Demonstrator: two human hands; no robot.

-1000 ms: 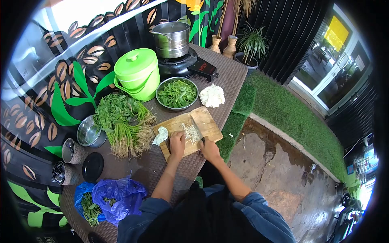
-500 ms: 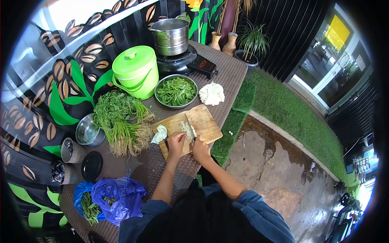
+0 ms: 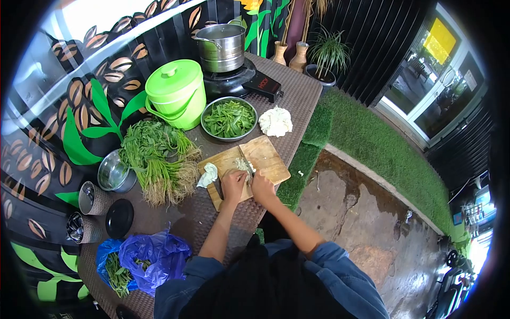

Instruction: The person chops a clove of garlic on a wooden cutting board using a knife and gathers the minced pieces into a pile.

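On the wooden cutting board (image 3: pixel 269 162) lies a small pile of finely chopped white bits (image 3: pixel 242 164), which look like garlic. My right hand (image 3: pixel 263 188) is wrapped round a knife (image 3: pixel 249 166), its blade pointing away from me beside the bits. Close to the blade, my left hand (image 3: pixel 232 185) has its fingers curled and pinched together; what they hold, if anything, is hidden. A crumpled pale cloth or bag (image 3: pixel 207 175) rests on the board's left edge.
Behind the board stand a bowl of cut greens (image 3: pixel 229 119), a white bundle (image 3: pixel 275 122), a lidded green bucket (image 3: pixel 177 93) and a pot (image 3: pixel 221 48) on a stove. Leftward are rooted greens (image 3: pixel 159 157), a metal bowl (image 3: pixel 116 171) and a blue plastic bag (image 3: pixel 154 258).
My right hand has shifted slightly up and left along with the knife. My left hand has moved a little toward the chopped bits, and the whole view has drifted slightly.
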